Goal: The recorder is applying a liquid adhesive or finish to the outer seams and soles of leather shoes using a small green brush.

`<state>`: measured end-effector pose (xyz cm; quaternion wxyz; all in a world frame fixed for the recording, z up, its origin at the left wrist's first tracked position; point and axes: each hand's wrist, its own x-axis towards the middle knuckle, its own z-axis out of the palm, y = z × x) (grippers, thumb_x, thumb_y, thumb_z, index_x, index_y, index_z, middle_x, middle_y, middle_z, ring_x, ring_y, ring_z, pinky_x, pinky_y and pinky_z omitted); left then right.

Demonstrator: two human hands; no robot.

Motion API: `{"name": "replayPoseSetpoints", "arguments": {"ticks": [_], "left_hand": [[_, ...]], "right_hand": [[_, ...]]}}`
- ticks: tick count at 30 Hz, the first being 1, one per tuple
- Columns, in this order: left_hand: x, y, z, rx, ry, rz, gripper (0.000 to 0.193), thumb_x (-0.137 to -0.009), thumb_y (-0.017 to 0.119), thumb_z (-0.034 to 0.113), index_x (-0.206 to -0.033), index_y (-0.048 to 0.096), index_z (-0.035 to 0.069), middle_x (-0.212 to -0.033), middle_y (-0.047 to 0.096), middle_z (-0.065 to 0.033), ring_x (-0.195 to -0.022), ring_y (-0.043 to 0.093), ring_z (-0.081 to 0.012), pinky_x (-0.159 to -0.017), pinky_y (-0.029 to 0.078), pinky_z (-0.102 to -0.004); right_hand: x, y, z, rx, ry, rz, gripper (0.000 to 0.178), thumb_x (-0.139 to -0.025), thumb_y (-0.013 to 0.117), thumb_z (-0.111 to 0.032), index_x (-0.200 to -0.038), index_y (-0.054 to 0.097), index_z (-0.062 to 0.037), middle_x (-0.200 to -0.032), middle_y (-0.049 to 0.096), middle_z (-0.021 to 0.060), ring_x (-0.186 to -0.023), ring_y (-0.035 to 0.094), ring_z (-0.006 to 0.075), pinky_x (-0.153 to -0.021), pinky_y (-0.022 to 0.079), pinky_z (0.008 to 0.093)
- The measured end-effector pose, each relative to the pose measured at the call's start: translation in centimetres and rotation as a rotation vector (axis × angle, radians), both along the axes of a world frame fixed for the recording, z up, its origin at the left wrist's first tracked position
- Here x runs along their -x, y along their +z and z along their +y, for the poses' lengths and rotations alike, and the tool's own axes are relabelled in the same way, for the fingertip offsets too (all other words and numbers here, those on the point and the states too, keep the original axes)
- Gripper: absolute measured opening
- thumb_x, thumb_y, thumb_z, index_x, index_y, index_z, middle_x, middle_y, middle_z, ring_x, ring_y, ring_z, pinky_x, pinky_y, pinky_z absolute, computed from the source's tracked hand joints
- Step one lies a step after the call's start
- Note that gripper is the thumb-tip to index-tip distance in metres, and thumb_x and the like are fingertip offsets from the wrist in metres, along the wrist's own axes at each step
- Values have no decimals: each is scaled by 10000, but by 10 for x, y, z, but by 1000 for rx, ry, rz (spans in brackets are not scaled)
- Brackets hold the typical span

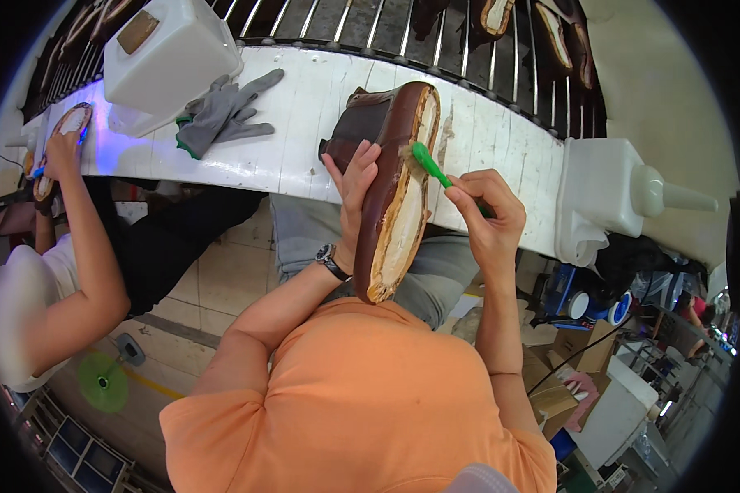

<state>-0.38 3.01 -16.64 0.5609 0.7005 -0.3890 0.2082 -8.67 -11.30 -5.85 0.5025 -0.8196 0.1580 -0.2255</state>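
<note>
A dark brown boot (396,123) lies on its side along the front of the white bench, its unfinished underside turned to the right. Its pale filling and tan welt show, and the near end juts past the bench edge over my lap. My left hand (355,185), wearing a wristwatch, holds the boot from the left, fingers against the upper. Pinched in my right hand (495,209) is a small brush with a green handle (430,163). Its bristles touch the welt along the underside's left edge.
Grey gloves (226,115) and a white plastic container (168,62) are on the bench at left. Another white container with a nozzle (608,189) stands at right. Behind runs a roller conveyor (378,29) carrying more shoes. At far left, a co-worker's hand (62,156) works on another shoe.
</note>
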Motion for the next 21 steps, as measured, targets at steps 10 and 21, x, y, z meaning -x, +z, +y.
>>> {"name": "replayPoseSetpoints", "arguments": {"ticks": [10,21], "left_hand": [[0,-7,3,-70,-27,-51,939,-719,807,365,-1394,220,79,-1405,360,-218,-1338,346,-354,-1106,-39,-620],[0,1,4,-44,-43,-23,887,-734,805,288,-1381,232,87,-1396,382,-199,-1323,382,-328,-1115,-44,-593]], "right_hand": [[-50,-26,-53,150,-191,55,125,-834,728,-111,-813,673,-1,-574,431,-77,-520,284,4,-463,181,212],[-25,1,-55,-152,15,270,117,-814,737,-93,-770,684,2,-575,506,-65,-522,305,3,-464,200,206]]}}
